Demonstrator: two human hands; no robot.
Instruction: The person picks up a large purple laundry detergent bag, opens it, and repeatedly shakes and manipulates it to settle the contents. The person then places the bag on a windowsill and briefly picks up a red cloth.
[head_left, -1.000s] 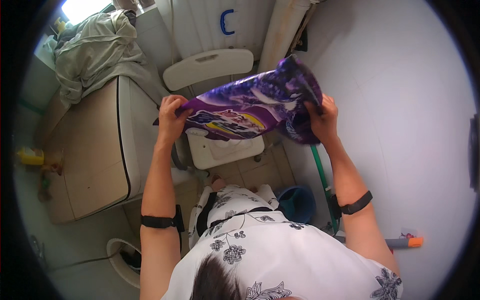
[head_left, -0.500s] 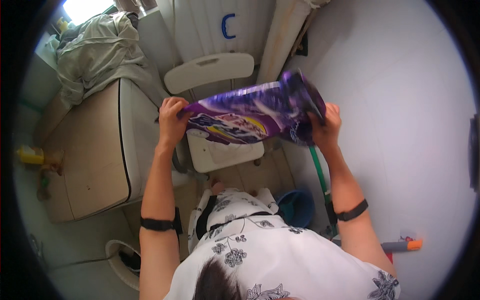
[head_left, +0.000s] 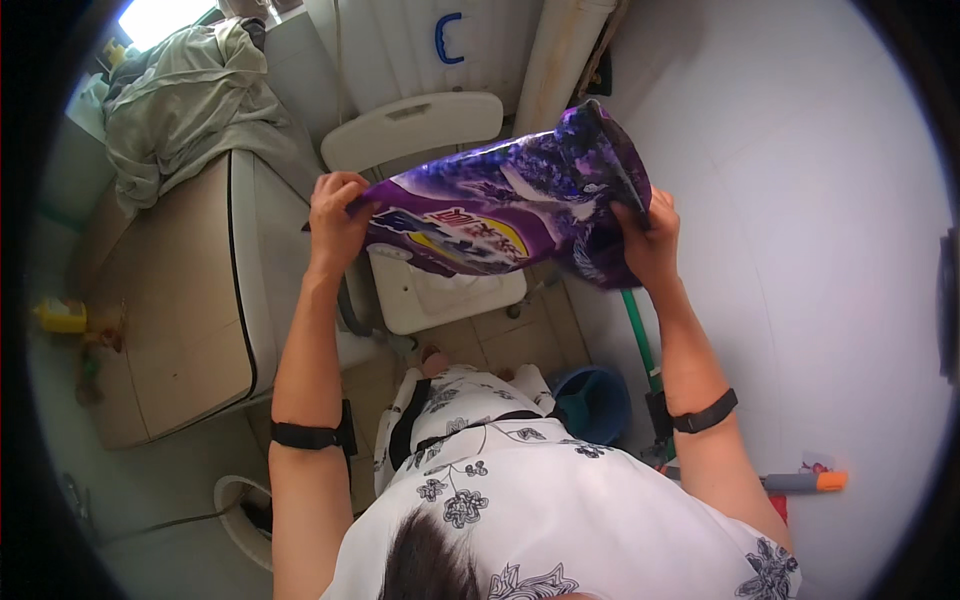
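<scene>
A large purple plastic packaging bag (head_left: 480, 205), printed with flowers and a yellow oval, hangs sideways between my two hands over a white chair. My left hand (head_left: 338, 215) is closed on its narrow left end. At the wider right end, which is folded over with a dark edge, my right hand (head_left: 650, 235) grips the bag, the thumb lying on its front. The bag looks limp and creased; whether anything is inside cannot be seen.
Below the bag stands the white plastic chair (head_left: 415, 125). A washing machine (head_left: 190, 310) with a grey cloth (head_left: 200, 110) and a yellow bottle (head_left: 62, 315) is at the left. A blue bucket (head_left: 605, 405) and a green pole (head_left: 640, 330) are by the right wall.
The right part of the bag has risen a little and spread flatter, showing more of its print. Both hands keep their hold on it, the left slightly higher.
</scene>
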